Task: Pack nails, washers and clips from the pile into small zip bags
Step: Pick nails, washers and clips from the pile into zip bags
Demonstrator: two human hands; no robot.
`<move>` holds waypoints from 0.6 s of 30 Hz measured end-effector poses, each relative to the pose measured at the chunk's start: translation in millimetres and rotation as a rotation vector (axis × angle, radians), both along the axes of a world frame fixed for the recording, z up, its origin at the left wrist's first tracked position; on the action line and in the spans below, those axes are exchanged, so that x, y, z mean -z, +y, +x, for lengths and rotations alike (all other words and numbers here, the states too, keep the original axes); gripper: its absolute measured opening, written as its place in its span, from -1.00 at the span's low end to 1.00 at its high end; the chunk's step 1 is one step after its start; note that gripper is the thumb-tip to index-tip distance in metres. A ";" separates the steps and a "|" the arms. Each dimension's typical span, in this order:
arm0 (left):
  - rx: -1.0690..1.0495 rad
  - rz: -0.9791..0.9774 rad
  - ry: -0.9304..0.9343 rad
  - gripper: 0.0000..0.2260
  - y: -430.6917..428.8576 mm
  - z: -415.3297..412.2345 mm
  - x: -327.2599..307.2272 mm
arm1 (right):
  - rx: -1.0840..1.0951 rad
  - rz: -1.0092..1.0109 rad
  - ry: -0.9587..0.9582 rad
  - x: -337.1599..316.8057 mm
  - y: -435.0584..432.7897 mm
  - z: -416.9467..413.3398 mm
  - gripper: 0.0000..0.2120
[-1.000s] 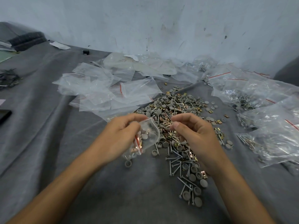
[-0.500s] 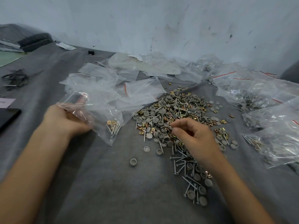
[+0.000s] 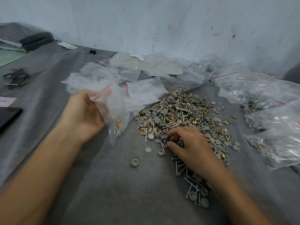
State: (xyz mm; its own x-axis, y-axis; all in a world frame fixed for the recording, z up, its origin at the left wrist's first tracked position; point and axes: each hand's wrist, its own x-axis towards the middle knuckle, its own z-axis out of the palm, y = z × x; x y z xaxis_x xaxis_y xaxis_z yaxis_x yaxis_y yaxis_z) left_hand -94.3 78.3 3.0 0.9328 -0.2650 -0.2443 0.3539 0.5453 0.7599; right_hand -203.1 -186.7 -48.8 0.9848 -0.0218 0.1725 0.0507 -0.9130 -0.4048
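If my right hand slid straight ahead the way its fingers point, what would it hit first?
Likely the grey washers at the near-left edge of the pile, just ahead of the right hand; beyond them, the zip bag.

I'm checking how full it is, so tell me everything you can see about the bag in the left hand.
The small zip bag is clear, thin, crinkled plastic with a faint reddish strip near its top. The left hand grips its upper part, so it hangs tilted, lower corner down at the gray cloth. A few nails and brass-colored clips sit in the bottom; the rest looks empty.
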 end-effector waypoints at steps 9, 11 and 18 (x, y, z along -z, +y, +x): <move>0.404 0.696 -0.409 -0.64 -54.4 -52.9 13.7 | -0.041 -0.025 -0.045 3.6 1.5 3.5 -0.85; 0.388 0.766 -0.433 -0.64 -56.1 -55.1 15.5 | -0.038 -0.013 -0.068 3.6 0.7 3.8 -0.94; 0.414 0.761 -0.451 -0.69 -56.4 -54.1 15.0 | 0.076 0.380 -0.268 -6.5 -11.7 -0.9 -0.93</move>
